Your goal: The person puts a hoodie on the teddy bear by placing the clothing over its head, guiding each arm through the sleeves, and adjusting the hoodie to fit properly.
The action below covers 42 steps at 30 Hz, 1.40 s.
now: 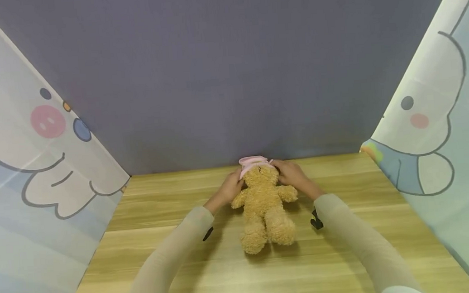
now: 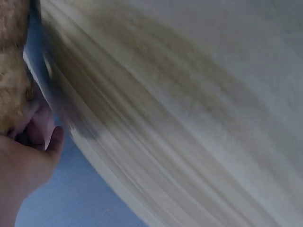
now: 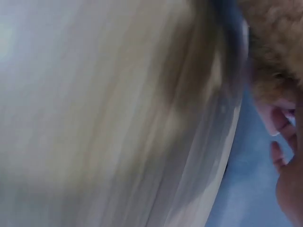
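Observation:
A fluffy tan teddy bear [image 1: 260, 203] lies on the wooden table, its head away from me and its legs toward me. Over the top of its head sits a pink cloth hat [image 1: 253, 160]. My left hand [image 1: 230, 186] grips the hat's left side beside the head, and my right hand [image 1: 292, 176] pinches its right edge. In the left wrist view, pink fabric [image 2: 43, 122] shows between thumb and fingers, below the bear's fur [image 2: 12, 90]. Curled fingers [image 3: 284, 126] touch the pink fabric in the right wrist view. The bear's head hides part of both grips.
A dark grey panel [image 1: 229, 74] rises behind the table's [image 1: 161, 260] far edge. Cartoon-printed cloth walls, one on the left [image 1: 13, 189] and one on the right [image 1: 468, 221], flank the table. A black strap piece [image 1: 316, 220] hangs beneath the right sleeve.

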Tool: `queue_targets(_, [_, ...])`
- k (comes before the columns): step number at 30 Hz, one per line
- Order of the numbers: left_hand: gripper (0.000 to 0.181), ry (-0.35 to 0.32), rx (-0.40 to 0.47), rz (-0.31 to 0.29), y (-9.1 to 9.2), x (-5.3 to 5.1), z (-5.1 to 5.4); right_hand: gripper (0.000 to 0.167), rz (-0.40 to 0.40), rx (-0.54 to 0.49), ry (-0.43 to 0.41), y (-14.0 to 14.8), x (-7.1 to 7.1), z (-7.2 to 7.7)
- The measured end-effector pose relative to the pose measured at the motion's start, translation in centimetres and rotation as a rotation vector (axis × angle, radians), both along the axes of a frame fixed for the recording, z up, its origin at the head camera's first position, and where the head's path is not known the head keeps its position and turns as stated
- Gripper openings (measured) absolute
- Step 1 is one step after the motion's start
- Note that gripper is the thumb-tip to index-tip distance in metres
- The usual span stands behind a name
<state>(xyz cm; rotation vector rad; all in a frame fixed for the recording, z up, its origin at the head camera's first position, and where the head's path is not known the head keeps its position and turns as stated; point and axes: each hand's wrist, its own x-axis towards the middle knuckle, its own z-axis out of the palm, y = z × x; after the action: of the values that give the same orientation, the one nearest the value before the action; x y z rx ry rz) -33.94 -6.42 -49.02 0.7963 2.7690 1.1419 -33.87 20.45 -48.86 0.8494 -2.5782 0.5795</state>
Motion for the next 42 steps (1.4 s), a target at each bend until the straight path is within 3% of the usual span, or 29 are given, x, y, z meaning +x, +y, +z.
queue_targets(4, [0.031,0.06,0.093,0.127,0.4,-0.1,0.4,0.025,-0.038,-0.083,0.232,-1.3,0.4,-0.1])
queue_targets(7, [0.014,0.134,0.141,0.2,0.7,-0.6,0.9,0.023,-0.125,-0.166,0.26,-2.4,0.5,0.0])
queue_targets(10, [0.012,0.144,0.135,0.197,0.7,-1.1,1.5,0.023,-0.201,-0.203,0.168,-2.6,0.1,0.6])
queue_targets(13, [0.014,0.125,0.04,0.177,0.5,-1.0,1.7,0.023,-0.211,-0.152,0.029,-2.1,-0.2,1.2])
queue_targets(18, [0.016,0.091,-0.153,0.189,0.0,-0.2,1.4,0.029,-0.058,-0.089,-0.222,-1.3,0.0,1.6])
queue_targets(21, [0.025,0.08,-0.195,0.178,-0.2,0.1,1.4,0.043,0.014,-0.062,-0.381,-1.2,0.6,1.6])
queue_targets(24, [0.035,0.077,-0.218,0.134,-0.3,0.2,1.5,0.051,0.021,-0.021,-0.479,-1.3,1.4,1.7])
queue_targets(29, [0.035,0.065,-0.197,0.062,-0.4,0.1,2.5,0.061,-0.044,-0.016,-0.437,-2.1,2.4,2.3])
queue_targets(35, [0.022,0.102,-0.168,0.05,0.4,-0.3,4.0,0.075,-0.126,-0.046,-0.404,-3.8,2.3,3.3])
queue_targets(38, [0.014,0.126,-0.168,0.035,0.9,-0.2,4.3,0.068,-0.166,-0.035,-0.376,-4.4,1.8,3.3])
queue_targets(42, [0.006,0.186,-0.177,-0.014,0.8,0.4,4.5,0.042,-0.201,-0.032,-0.302,-5.0,1.4,3.2])
